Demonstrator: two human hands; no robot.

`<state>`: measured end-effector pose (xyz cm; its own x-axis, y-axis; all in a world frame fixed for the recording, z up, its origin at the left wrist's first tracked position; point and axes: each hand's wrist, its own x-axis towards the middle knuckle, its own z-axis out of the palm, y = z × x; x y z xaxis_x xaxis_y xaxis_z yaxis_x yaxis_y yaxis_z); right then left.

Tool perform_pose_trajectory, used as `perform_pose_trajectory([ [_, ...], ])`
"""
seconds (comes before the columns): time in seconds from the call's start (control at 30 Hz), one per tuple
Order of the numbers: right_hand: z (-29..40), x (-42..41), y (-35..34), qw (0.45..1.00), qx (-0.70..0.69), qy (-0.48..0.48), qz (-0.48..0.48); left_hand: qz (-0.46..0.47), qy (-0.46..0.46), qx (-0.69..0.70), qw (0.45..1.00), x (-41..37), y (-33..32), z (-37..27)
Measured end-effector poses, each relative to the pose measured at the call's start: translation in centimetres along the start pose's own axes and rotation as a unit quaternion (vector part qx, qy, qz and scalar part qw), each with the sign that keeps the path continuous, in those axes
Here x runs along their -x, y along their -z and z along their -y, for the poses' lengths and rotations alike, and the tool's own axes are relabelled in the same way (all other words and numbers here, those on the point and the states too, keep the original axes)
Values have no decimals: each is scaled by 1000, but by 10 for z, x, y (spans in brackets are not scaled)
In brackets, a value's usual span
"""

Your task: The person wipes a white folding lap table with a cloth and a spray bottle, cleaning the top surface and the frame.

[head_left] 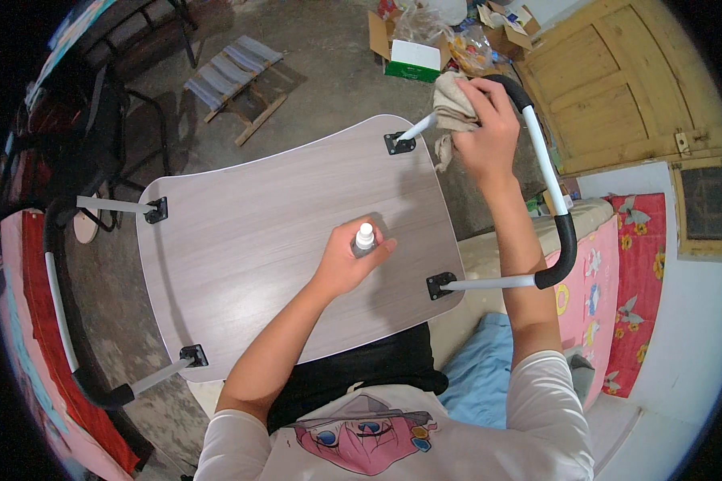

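A folding lap table lies upside down across my lap, its wood-grain underside (265, 240) facing up. White tubular legs with black padded corners rise at both ends. My left hand (349, 252) is wrapped around a small clear bottle with a white cap (365, 235), upright over the board. My right hand (490, 129) grips a beige cloth (455, 102) against the far part of the right leg frame (544, 156). The cloth covers part of that tube, and a loose end hangs below my hand. The left leg frame (60, 312) stands untouched.
A folding stool with a striped seat (234, 66) stands on the concrete floor. Beyond the table are a green and white box (415, 60) and plastic bags (472, 48). A wooden door (607, 78) is at the far right, a bed with pink bedding (589, 300) nearer. Dark chairs (96, 132) stand left.
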<state>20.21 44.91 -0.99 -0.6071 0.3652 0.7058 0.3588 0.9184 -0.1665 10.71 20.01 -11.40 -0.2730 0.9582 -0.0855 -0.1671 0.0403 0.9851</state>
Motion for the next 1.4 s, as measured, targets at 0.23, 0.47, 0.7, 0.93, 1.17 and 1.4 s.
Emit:
perform_pose_trajectory([
  [0.23,14,-8,-4,991,57,-53,108,-3,20,12,1000,2,0,-7],
  [0.47,16,-3,-24,975,46,-50,214,0,-5,-17,1000,1,0,-4],
  [0.7,25,35,-61,947,44,-54,314,2,21,-10,1000,3,-2,4],
  [0.93,14,48,-39,960,-108,-46,256,-2,30,0,1000,4,-1,1],
  [1.17,-25,91,-4,936,-176,-137,273,2,-13,-14,1000,6,1,-4],
  [1.4,-100,186,117,844,-288,-452,16,-10,2,35,999,3,2,-5],
])
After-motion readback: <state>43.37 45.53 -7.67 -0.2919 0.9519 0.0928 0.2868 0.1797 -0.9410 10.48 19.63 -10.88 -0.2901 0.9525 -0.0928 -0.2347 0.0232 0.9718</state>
